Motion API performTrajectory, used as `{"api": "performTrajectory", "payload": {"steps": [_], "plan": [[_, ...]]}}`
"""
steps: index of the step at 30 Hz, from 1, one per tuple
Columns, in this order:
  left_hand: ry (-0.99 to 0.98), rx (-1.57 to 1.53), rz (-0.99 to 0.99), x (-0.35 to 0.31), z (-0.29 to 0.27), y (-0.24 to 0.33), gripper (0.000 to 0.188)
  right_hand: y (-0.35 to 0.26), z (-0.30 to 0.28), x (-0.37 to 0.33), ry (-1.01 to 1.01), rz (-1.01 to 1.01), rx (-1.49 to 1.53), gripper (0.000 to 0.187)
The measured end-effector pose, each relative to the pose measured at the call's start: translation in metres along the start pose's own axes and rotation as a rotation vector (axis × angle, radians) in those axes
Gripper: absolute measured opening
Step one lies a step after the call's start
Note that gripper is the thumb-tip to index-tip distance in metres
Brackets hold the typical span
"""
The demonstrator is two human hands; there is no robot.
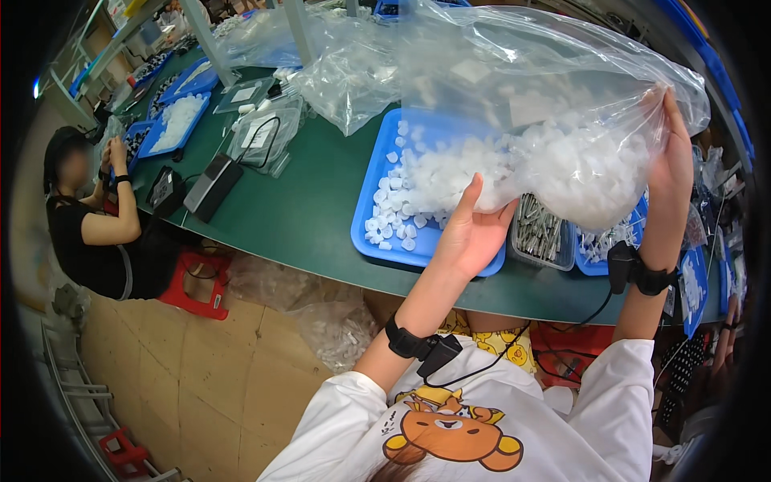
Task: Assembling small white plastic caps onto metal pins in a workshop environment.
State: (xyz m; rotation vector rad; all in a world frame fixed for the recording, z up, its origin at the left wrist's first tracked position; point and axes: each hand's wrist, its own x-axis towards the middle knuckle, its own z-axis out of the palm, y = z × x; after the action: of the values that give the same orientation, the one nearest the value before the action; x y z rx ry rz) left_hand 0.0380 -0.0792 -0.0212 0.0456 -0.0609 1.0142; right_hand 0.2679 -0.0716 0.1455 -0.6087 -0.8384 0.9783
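A big clear plastic bag (562, 88) full of small translucent white plastic caps (590, 173) is tilted over a blue tray (365, 201). Loose white caps (393, 213) lie heaped in that tray, toward the bag's left end. My right hand (673, 157) grips the bag's film at the right, held high. Beside the tray's front edge, my left hand (474, 237) is turned palm up under the bag's lower left side, thumb raised and apart. Some of its fingers are hidden by the bag.
A clear box of metal pins (540, 229) and another blue tray of small parts (594, 261) stand right of the caps. Left on the green table (317, 189) are a black device (213, 186) and plastic bags. A co-worker (100, 213) sits at the far left.
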Motion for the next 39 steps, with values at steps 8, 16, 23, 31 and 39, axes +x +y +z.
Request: {"api": "performTrajectory", "payload": {"steps": [8,16,23,31,39], "plan": [[-0.034,-0.052,-0.079,0.012,-0.001,-0.005,0.053,-0.016,-0.008,-0.007,0.083,-0.082,-0.087,0.019],[-0.116,0.233,0.059,0.022,0.018,-0.022,0.051,-0.031,-0.008,-0.017,0.052,-0.069,-0.107,0.019],[-0.114,0.362,0.173,0.023,0.02,-0.023,0.054,-0.051,-0.031,-0.02,0.119,-0.066,-0.055,0.018],[-0.015,-0.205,-0.05,0.03,0.017,-0.011,0.066,-0.063,-0.031,-0.04,0.061,-0.065,0.033,0.017],[0.03,-0.205,-0.016,0.03,0.017,-0.019,0.048,-0.082,-0.061,-0.059,0.141,-0.082,-0.005,0.017]]}}
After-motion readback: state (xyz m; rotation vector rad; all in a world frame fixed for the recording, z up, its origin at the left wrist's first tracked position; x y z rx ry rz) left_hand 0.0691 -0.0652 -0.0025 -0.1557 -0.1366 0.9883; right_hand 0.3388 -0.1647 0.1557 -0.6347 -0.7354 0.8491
